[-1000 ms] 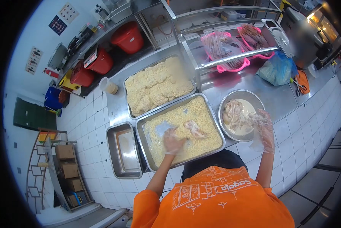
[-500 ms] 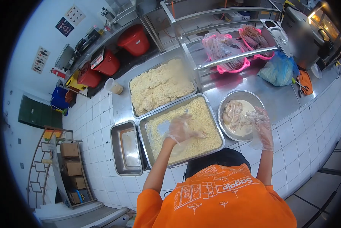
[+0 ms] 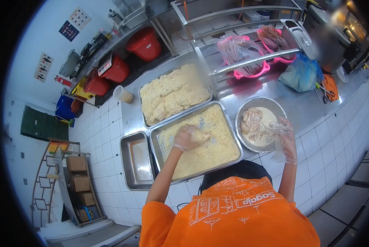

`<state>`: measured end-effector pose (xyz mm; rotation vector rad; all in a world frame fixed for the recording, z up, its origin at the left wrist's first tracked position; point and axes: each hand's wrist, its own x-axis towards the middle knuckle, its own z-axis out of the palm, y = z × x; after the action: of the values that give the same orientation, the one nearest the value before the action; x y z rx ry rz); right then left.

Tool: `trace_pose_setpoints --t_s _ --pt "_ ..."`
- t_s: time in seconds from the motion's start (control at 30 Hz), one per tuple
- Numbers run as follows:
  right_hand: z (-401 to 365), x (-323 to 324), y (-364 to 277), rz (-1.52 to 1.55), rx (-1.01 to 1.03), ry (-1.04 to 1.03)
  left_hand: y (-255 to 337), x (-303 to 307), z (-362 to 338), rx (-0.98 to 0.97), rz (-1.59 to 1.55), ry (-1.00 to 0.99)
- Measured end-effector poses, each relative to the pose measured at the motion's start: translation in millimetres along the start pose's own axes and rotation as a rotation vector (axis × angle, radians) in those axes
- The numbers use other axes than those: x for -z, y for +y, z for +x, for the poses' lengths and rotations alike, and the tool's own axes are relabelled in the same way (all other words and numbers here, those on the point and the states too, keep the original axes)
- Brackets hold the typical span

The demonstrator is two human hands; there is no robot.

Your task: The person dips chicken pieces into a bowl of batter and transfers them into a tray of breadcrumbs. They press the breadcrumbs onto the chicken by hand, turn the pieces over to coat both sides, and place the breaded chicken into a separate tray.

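My left hand point(image 3: 186, 137), in a clear plastic glove, is in the metal tray of pale crumbs point(image 3: 227, 154), its fingers around a crumb-coated piece point(image 3: 201, 136). My right hand point(image 3: 284, 133), also in a clear glove, is over the right rim of a round metal bowl point(image 3: 243, 143). Its fingers are apart beside raw meat pieces point(image 3: 252, 119) lying in whitish liquid; the fingertips are partly lost against the meat. Behind the crumb tray, a second tray point(image 3: 174, 96) is heaped with crumb-covered pieces.
An empty metal pan point(image 3: 136, 160) stands at the left, a plastic cup point(image 3: 122, 94) behind it. Pink baskets point(image 3: 252, 71) with bagged items sit under a metal rack. Farther right are a blue bag point(image 3: 301, 74), scissors point(image 3: 327, 93) and an orange cloth point(image 3: 331, 85).
My left hand has moved a little left with the coated piece, and the crumbs around it have shifted. My right hand has stayed nearly in place at the bowl.
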<state>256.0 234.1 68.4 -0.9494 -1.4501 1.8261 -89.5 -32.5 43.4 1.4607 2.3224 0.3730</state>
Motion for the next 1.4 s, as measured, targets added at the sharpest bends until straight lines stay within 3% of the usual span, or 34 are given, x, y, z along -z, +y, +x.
trace_pose_setpoints --t_s 0.03,0.13,0.23,0.33,0.43,0.53,0.6,0.67,0.73,0.8,0.93,1.03,1.17,1.27,1.37,1.4 --pt "-0.4 -0.2 0.7 -0.013 -0.007 0.004 -2.3 -3.9 -9.1 0.063 0.01 0.08" --pt "3.2 0.5 6.1 -0.035 0.042 0.012 16.0 0.4 -45.6 0.002 0.233 0.424" --pt "5.0 -4.2 3.5 -0.033 0.035 0.018 32.5 -19.8 -85.8 0.096 0.092 0.485" --pt "12.8 -0.3 14.9 -0.04 0.024 -0.022 -3.6 -70.5 -88.7 -0.412 -0.088 0.217" --pt "21.0 1.1 27.0 -0.011 0.063 -0.015 -3.6 -73.8 -64.1 -0.549 -0.024 0.173" --pt "15.9 -8.1 6.8 0.009 0.0 -0.059 10.4 -57.3 -53.8 -0.555 0.06 0.072" --pt "11.2 -9.3 7.3 0.023 0.031 -0.03 4.1 -72.3 -42.5 -0.392 -0.139 -0.065" --pt "9.4 -8.1 10.1 0.014 0.041 -0.006 1.8 -84.2 -36.0 -0.304 -0.127 -0.105" --pt "6.6 -3.6 14.7 -0.018 0.035 0.017 1.5 -91.9 -27.9 -0.299 0.094 -0.044" --pt "5.7 -0.7 17.5 -0.031 0.031 0.029 4.7 -99.2 -29.5 -0.239 0.081 0.027" --pt "9.3 3.1 18.7 -0.083 0.01 0.06 22.8 -60.6 -17.5 -0.163 -0.155 0.161" --pt "6.9 -8.6 0.4 -0.025 0.003 0.036 16.9 -20.0 6.0 0.092 -0.405 0.018" --pt "11.5 -9.5 5.3 -0.104 0.052 0.056 20.2 17.5 20.4 -0.161 -0.139 0.021" --pt "12.7 -10.4 8.6 -0.066 0.024 0.064 -3.9 0.8 42.4 -0.246 -0.386 -0.171" --pt "10.2 -17.5 3.7 -0.069 0.023 0.077 3.2 -16.0 75.9 -0.653 0.144 -0.033" --pt "10.5 -19.1 2.2 -0.062 0.026 0.072 8.6 -25.2 77.8 -0.605 0.134 -0.034"
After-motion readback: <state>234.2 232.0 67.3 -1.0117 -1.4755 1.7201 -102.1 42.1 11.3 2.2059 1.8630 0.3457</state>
